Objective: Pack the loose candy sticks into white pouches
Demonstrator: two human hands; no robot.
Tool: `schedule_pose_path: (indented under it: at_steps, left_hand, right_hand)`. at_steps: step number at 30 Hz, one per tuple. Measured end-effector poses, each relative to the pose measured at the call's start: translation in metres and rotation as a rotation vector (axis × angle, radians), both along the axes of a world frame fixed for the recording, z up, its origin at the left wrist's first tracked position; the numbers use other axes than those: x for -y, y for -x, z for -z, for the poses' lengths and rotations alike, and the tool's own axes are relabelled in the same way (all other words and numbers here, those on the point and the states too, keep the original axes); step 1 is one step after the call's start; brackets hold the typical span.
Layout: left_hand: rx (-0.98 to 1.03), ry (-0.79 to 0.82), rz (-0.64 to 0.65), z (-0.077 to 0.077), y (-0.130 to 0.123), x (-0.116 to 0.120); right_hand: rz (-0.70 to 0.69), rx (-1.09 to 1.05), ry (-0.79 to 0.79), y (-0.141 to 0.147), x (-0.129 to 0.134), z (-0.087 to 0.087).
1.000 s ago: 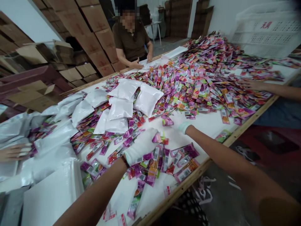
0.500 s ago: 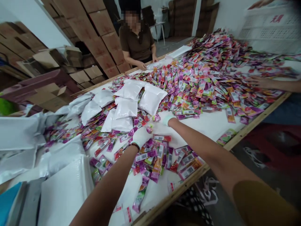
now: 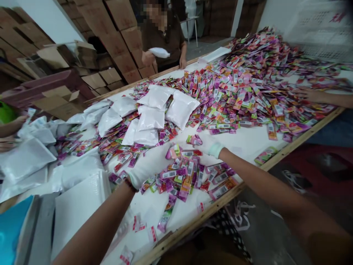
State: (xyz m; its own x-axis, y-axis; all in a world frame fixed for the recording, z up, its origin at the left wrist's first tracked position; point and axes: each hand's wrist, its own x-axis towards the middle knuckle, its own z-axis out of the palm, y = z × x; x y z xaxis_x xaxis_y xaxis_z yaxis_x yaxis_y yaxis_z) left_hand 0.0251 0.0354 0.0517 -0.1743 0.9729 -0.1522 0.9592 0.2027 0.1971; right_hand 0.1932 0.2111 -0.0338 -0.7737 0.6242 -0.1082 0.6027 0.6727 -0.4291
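Note:
Both my hands wear white gloves over a white table (image 3: 248, 141). My left hand (image 3: 150, 163) pinches a few pink and green snack sachets (image 3: 173, 151) at its fingertips. My right hand (image 3: 209, 143) grips a small bunch of sachets (image 3: 193, 140) just right of it. Below both hands lies a small heap of colourful barcoded sachets (image 3: 187, 176). A much larger sachet pile (image 3: 248, 84) covers the far right of the table. Filled white pouches (image 3: 157, 117) lie stacked behind my hands.
A person in a brown shirt (image 3: 162, 36) stands at the far side holding a white pouch. Another person's arm (image 3: 322, 97) reaches in at right, and a hand (image 3: 9, 129) at left. Cardboard boxes (image 3: 116, 36) stack behind. Flat white bags (image 3: 77, 206) and the wooden table edge (image 3: 220, 200) are near me.
Both my hands drew back toward me with sachets in their fingers. The person across the table lifted a white pouch off the table. The view shifted slightly.

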Motion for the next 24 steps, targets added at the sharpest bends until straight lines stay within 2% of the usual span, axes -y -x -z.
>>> schedule_pose_path:
  at_steps: [4,7,9,12,15,17,19,21,24]
  left_hand:
    - [-0.081,0.212,-0.016,0.027,-0.021,0.029]
    - [-0.054,0.215,-0.055,0.047,-0.024,0.04]
    - [-0.016,0.146,-0.051,0.051,-0.019,0.045]
    - [0.057,-0.045,-0.095,0.039,-0.004,0.053]
    - [0.226,-0.206,-0.258,0.017,0.008,0.07]
    - [0.41,-0.236,-0.352,0.007,0.009,0.087]
    - [0.585,-0.205,-0.374,0.006,0.0,0.106]
    - [0.68,-0.112,-0.332,0.014,-0.021,0.123]
    - [0.707,0.034,-0.266,0.034,-0.063,0.137]
  right_hand:
    - [-0.114,0.042,-0.037,0.013,0.022,0.01]
    - [-0.148,0.125,-0.087,0.022,0.029,0.014]
    - [-0.155,0.152,-0.081,0.023,0.029,0.014]
    - [-0.135,0.094,-0.018,0.014,0.025,0.01]
    - [-0.083,-0.018,0.079,-0.004,0.015,0.004]
    - [-0.068,-0.096,0.115,-0.018,0.009,-0.001]
    - [-0.078,-0.254,0.176,-0.028,0.01,-0.009]
    - [-0.19,-0.386,0.232,-0.028,0.02,-0.016]
    - [-0.547,-0.346,0.19,-0.012,0.049,-0.02]
